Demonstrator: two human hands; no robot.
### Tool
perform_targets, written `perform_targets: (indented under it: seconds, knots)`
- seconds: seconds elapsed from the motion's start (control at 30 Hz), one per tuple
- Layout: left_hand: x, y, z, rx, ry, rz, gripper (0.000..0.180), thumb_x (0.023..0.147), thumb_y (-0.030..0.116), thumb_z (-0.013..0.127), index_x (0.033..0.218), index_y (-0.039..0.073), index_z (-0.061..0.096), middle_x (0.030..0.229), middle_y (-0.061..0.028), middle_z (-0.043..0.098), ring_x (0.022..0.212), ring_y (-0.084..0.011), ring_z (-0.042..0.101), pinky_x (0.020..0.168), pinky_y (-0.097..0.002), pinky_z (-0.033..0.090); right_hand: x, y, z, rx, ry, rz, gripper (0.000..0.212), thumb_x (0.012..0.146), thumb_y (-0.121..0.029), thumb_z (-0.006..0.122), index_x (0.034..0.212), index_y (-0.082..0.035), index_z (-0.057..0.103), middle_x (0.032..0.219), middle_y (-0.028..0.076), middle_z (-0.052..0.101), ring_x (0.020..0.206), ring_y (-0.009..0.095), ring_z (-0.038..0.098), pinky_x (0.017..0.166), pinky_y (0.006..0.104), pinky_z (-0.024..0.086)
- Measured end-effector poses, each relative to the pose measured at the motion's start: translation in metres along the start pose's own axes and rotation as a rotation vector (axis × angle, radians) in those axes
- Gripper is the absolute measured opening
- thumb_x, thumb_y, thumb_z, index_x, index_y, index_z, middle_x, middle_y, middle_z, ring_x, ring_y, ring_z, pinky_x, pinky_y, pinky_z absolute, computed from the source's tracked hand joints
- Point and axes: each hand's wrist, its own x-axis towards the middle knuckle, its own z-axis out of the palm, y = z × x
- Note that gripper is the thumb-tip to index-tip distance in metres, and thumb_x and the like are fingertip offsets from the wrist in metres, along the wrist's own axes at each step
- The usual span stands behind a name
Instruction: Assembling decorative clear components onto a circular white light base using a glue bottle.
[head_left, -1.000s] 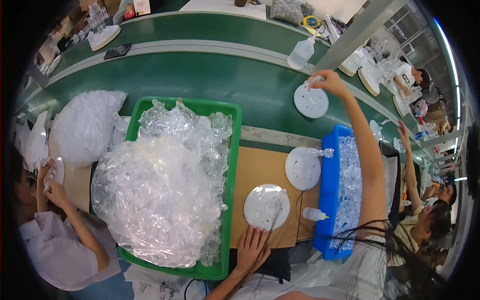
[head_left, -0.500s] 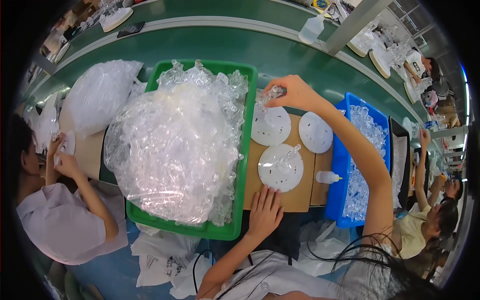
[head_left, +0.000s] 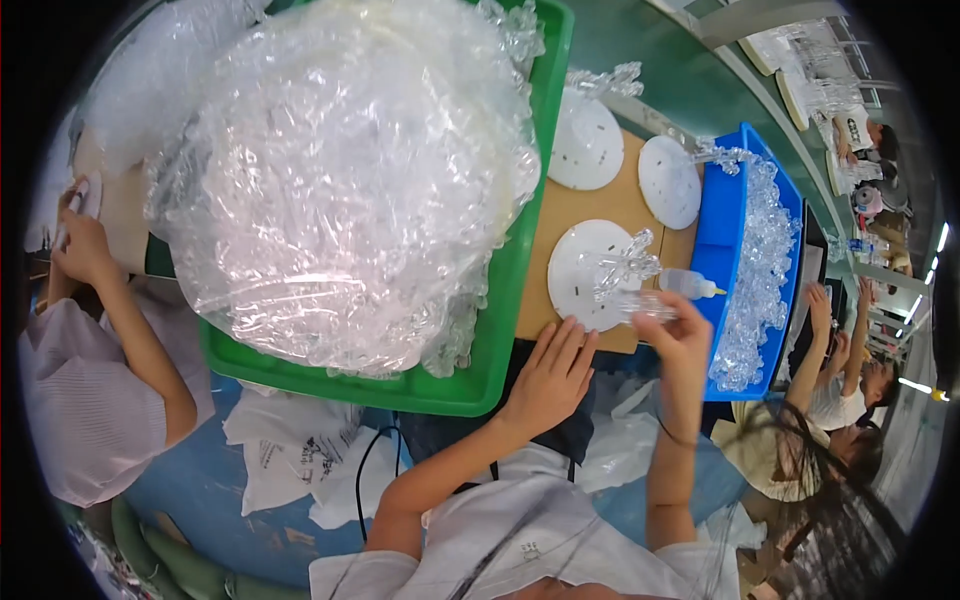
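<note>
At the near edge of the brown table [head_left: 632,205], I am resting my left hand [head_left: 548,385] palm down, fingers extended and slightly apart, gripping nothing, its fingertips lying at the near rim of a white disc [head_left: 578,290]. My right hand [head_left: 682,335] is pinching a clear plastic piece [head_left: 643,304] between thumb and bent fingers, over the right part of that disc. A clear branched part [head_left: 630,262] is sitting just beyond it; whether the two are touching, I cannot tell. Two more white discs are lying toward the table's far corners, one at the left [head_left: 586,145], one at the right [head_left: 668,188]. A squeeze bottle [head_left: 688,284] is lying near the right edge, its yellow tip pointing at a blue bin [head_left: 722,225] full of clear pieces [head_left: 762,290]. By the left edge, a green tray [head_left: 500,335] is bearing a large mound of clear plastic [head_left: 350,180].
</note>
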Motion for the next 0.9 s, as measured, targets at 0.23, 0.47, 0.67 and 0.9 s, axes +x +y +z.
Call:
perform_targets:
  seconds: [0.23, 0.47, 0.67, 0.9]
  knots:
    - [0.000, -0.020, -0.023, 0.168, 0.032, -0.029, 0.048, 0.081, 0.016, 0.061, 0.128, 0.007, 0.053, 0.144, -0.0200, 0.034, 0.133, -0.0370, 0.034, 0.104, -0.0520, 0.031, 0.013, 0.052, 0.014, 0.320, -0.113, 0.202, 0.024, 0.084, -0.011, 0.068, 0.104, 0.000, 0.060, 0.086, 0.003, 0.064, 0.073, 0.008, 0.061, 0.063, 0.0208, 0.048]
    - [-0.004, -0.025, -0.015, 0.207, 0.108, 0.002, 0.050, 0.074, 0.006, 0.061, 0.125, 0.006, 0.056, 0.144, -0.0200, 0.036, 0.134, -0.0374, 0.034, 0.106, -0.0491, 0.031, 0.011, 0.038, 0.027, -0.058, 0.060, 0.024, 0.031, 0.077, -0.013, 0.076, 0.099, 0.004, 0.063, 0.082, 0.005, 0.067, 0.063, 0.008, 0.058, 0.058, 0.0188, 0.043]
    - [-0.009, -0.033, 0.005, 0.081, 0.136, -0.062, 0.055, 0.072, 0.007, 0.062, 0.126, 0.005, 0.054, 0.144, -0.0208, 0.035, 0.133, -0.0390, 0.033, 0.107, -0.0507, 0.029, 0.013, 0.026, 0.043, -0.474, 0.075, -0.193, 0.027, 0.075, -0.015, 0.077, 0.084, 0.003, 0.060, 0.069, 0.008, 0.064, 0.057, 0.009, 0.058, 0.052, 0.0223, 0.043]
    - [-0.004, -0.026, -0.016, 0.301, 0.046, 0.046, 0.054, 0.073, 0.009, 0.063, 0.126, 0.005, 0.053, 0.143, -0.0222, 0.036, 0.133, -0.0391, 0.035, 0.107, -0.0510, 0.029, 0.011, 0.019, 0.050, -0.629, 0.131, -0.296, 0.032, 0.074, -0.016, 0.077, 0.072, 0.002, 0.051, 0.061, 0.013, 0.058, 0.054, 0.021, 0.061, 0.050, 0.0303, 0.045]
